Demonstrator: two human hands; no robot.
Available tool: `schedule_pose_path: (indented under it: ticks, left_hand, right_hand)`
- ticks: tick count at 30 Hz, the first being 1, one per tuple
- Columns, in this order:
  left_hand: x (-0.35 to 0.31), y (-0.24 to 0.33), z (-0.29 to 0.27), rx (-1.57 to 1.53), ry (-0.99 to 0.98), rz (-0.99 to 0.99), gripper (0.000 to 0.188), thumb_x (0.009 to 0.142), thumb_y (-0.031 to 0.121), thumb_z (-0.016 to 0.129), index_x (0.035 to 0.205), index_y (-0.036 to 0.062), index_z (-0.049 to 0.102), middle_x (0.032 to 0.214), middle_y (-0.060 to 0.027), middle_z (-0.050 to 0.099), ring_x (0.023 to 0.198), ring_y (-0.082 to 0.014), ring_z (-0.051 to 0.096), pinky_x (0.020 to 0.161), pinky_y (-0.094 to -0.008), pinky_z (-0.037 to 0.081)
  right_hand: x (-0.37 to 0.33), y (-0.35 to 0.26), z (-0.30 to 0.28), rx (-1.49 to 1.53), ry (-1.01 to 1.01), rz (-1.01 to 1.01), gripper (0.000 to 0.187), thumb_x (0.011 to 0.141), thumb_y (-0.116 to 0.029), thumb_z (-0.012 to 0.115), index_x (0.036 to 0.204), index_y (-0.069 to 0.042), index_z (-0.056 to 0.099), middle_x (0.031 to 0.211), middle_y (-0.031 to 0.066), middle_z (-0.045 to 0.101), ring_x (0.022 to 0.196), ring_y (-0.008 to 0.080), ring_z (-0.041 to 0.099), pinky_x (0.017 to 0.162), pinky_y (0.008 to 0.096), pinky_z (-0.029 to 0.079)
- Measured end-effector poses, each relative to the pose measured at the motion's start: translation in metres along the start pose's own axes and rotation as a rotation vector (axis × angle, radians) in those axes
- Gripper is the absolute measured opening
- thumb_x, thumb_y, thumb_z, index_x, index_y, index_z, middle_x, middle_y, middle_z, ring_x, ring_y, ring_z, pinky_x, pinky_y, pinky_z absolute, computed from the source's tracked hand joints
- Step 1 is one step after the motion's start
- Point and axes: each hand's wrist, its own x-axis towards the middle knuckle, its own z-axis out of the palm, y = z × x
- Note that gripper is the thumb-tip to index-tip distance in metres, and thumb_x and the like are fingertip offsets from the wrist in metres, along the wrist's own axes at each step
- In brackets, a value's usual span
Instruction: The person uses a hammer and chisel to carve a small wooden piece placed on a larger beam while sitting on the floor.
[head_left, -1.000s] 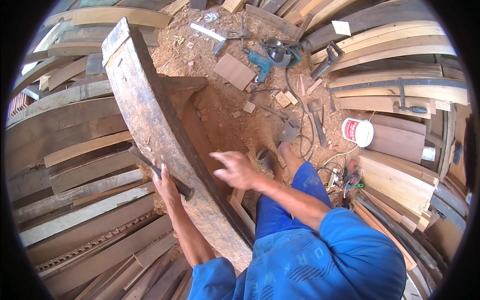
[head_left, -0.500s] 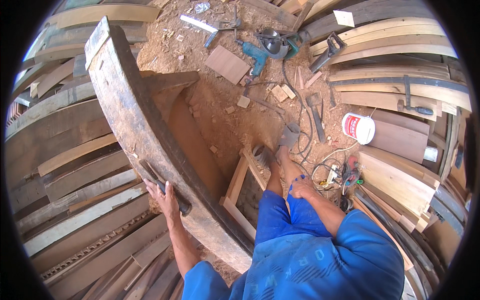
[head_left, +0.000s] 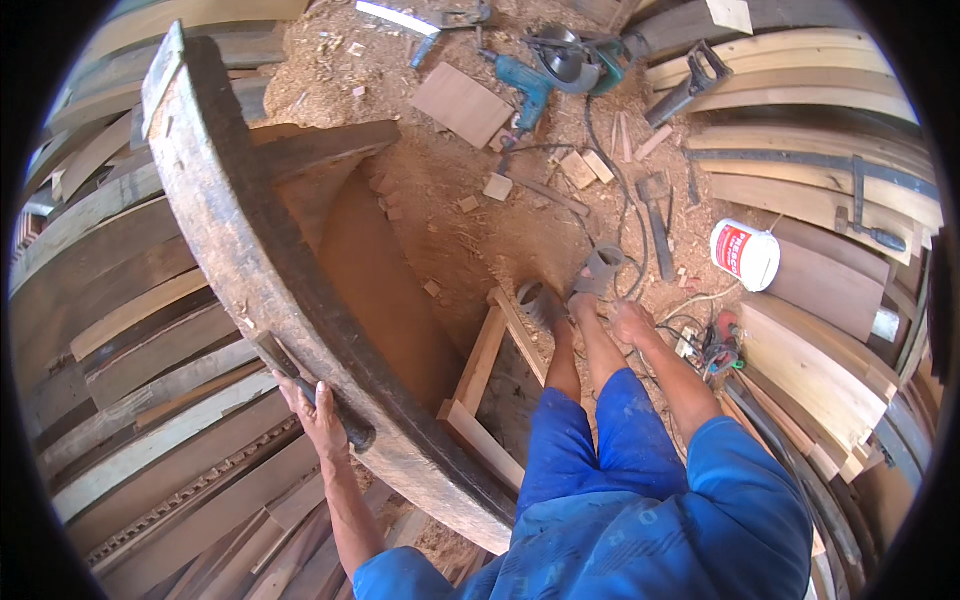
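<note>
A chisel (head_left: 290, 366) with a dark handle lies along the worn pale top of a long, thick, curved wooden beam (head_left: 235, 245). My left hand (head_left: 318, 418) is closed around the chisel, thumb over it, at the beam's left edge. Out in front of my right leg, my right hand (head_left: 632, 322) hangs over the floor near the cords, its fingers curled in. Whatever those fingers may hold is hidden. Under the beam, a brown wooden panel (head_left: 365, 270) slopes down to the right.
Sawdust and offcuts cover the floor. Ahead lie a teal power drill (head_left: 525, 88), a circular saw (head_left: 568, 62), a hammer (head_left: 655, 225) and a handsaw (head_left: 690, 85). A white bucket (head_left: 745, 256) stands at right, near a red-topped power tool (head_left: 722, 345). Stacked boards (head_left: 150, 400) flank both sides.
My right hand has moved from my knee forward and right, over the floor. My left hand stays on the chisel. The view has shifted slightly.
</note>
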Motion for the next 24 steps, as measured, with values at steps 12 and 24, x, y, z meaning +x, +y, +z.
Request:
schedule_pose_path:
  ticks: [12,24]
  left_hand:
    - [-0.003,0.008,-0.003,0.264,0.026,0.04,0.054,0.09,0.03,0.057,0.132,-0.0041,0.05,0.162,-0.0122,0.005,0.147,-0.0375,0.003,0.117,-0.048,0.005]
    - [-0.005,-0.003,-0.004,0.079,0.058,-0.016,0.025,0.086,0.019,0.06,0.105,0.0032,0.057,0.126,-0.0034,0.042,0.077,-0.0056,0.04,0.064,-0.0198,0.032]
  right_hand:
    - [0.1,-0.022,0.047,0.291,0.05,-0.272,0.03,0.083,-0.024,0.061,0.101,0.0,0.064,0.099,0.0272,0.066,0.095,0.0416,0.064,0.08,0.0442,0.051]
    - [0.254,-0.219,-0.013,0.354,0.261,-0.56,0.043,0.084,-0.018,0.06,0.121,0.004,0.055,0.111,0.0281,0.063,0.107,0.0403,0.061,0.089,0.0436,0.047]
